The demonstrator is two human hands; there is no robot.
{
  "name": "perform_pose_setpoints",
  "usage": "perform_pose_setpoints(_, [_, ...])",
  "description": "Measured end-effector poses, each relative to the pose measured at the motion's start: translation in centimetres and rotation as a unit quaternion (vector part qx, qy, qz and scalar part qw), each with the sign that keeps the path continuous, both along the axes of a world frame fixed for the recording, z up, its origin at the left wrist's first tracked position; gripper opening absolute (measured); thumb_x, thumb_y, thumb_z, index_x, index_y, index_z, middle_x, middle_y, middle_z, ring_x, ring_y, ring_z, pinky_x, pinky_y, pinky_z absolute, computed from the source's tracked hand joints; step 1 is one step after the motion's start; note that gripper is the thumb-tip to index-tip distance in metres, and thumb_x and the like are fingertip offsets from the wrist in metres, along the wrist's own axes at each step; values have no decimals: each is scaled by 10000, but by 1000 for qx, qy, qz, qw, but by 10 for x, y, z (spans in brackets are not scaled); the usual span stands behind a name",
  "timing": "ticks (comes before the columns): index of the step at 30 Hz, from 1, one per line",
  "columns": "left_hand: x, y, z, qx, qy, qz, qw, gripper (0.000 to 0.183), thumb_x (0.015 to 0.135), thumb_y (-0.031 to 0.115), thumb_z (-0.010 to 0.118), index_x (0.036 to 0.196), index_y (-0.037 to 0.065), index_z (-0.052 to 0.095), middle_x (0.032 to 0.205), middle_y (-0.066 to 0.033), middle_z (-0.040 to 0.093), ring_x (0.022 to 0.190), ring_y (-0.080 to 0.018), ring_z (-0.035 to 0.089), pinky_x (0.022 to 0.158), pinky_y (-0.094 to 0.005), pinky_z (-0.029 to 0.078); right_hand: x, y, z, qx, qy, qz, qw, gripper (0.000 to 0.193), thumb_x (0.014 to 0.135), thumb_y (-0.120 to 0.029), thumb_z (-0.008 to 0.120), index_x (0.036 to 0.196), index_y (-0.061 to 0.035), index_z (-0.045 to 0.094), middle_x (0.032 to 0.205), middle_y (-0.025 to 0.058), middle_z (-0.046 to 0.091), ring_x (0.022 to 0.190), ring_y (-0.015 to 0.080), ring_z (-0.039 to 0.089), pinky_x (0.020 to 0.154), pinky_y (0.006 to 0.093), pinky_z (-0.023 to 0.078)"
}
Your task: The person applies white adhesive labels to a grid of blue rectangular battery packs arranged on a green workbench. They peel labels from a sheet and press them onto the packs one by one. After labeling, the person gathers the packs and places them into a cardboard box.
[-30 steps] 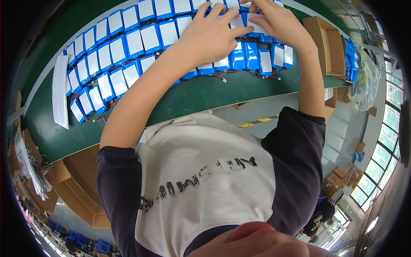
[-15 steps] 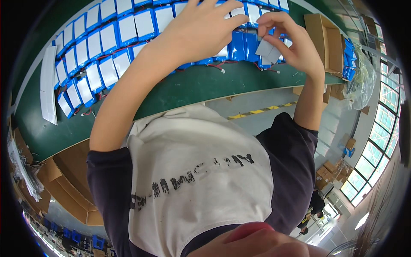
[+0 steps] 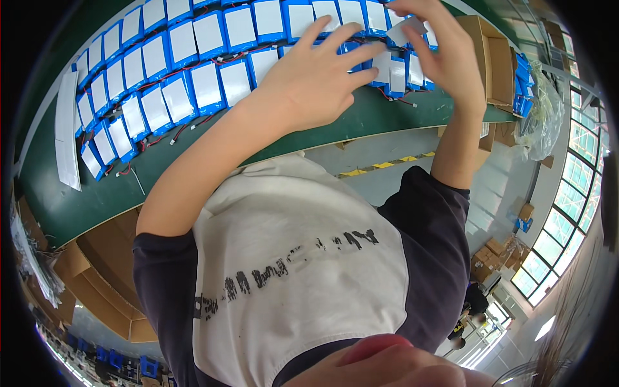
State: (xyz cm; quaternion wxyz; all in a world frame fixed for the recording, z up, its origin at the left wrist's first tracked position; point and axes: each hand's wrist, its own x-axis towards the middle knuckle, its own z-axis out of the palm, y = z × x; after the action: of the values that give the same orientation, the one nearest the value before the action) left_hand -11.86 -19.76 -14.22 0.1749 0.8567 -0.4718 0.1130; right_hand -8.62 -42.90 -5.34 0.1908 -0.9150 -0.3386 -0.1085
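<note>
Flat blue battery packs [image 3: 208, 33], most with a white rectangular pad on top, lie in curved rows on a green table. Thin red and black wires with small white plugs come from them. My left hand [image 3: 316, 84] hovers over the nearer rows, its fingers spread and slightly blurred, with nothing in it. It hides several packs beneath. Toward the far right of the rows, my right hand [image 3: 445, 55] pinches a small pale grey pad [image 3: 411, 31] between thumb and fingers, just above the packs. Whether it is one pad or a few together, I cannot tell.
A long white strip [image 3: 66, 132] lies at the table's left end. At the right end stand an open cardboard box [image 3: 485, 61], more blue packs [image 3: 523, 84] and clear plastic wrap [image 3: 547, 116]. Another open carton [image 3: 103, 277] sits below the table's near left edge.
My right hand has moved farther away with the pad, over the far packs. My left hand has come nearer, its fingers spreading. A formerly bare pack beside it now shows a white top.
</note>
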Motion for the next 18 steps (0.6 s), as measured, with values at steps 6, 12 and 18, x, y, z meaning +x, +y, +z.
perform_pose_setpoints(6, [-2, -18, -6, 26, -38, 16, 999, 380, 943, 343, 662, 1316, 272, 661, 1459, 8, 560, 1428, -231, 423, 1259, -558, 201, -9, -18, -4, 129, 55, 21, 990, 374, 904, 122, 663, 1258, 22, 597, 1168, 140, 708, 1059, 223, 699, 897, 339, 564])
perform_pose_setpoints(12, [-5, -31, -1, 31, -70, 9, 997, 307, 965, 273, 633, 1248, 172, 693, 1342, 13, 643, 1342, -212, 503, 1240, -538, 250, -26, -17, -9, 204, 100, -2, 974, 406, 901, 165, 654, 1276, 39, 565, 1092, 175, 734, 1034, 232, 719, 924, 334, 560])
perform_pose_setpoints(18, [-4, -32, -16, -14, -105, 11, 994, 257, 975, 208, 617, 1204, 141, 713, 1288, -28, 676, 1305, -218, 544, 1222, -484, 296, -33, -20, -11, 211, 110, -22, 971, 417, 894, 172, 659, 1280, 42, 567, 1066, 173, 740, 1019, 222, 723, 921, 327, 558])
